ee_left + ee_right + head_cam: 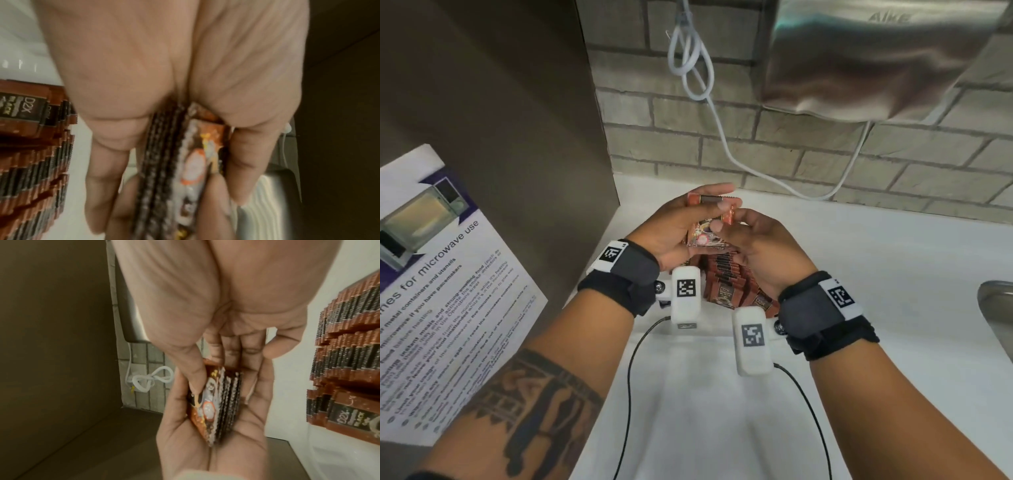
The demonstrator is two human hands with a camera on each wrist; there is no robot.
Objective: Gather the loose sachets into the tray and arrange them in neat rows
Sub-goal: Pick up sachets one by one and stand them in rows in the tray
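A small stack of orange-brown sachets is held upright above the counter. My left hand grips it, fingers behind and thumb on its top edge. My right hand pinches the front sachet of the same stack between thumb and fingers. The left wrist view shows the serrated sachet edges between my fingers. Below my hands, several brown sachets stand in packed rows, also visible as rows and rows. My hands and wrist cameras hide the tray's rim.
A white counter runs to a brick wall. A brown cabinet panel with a microwave notice stands close on the left. A white cable and a steel hand dryer hang behind. A sink edge lies at right.
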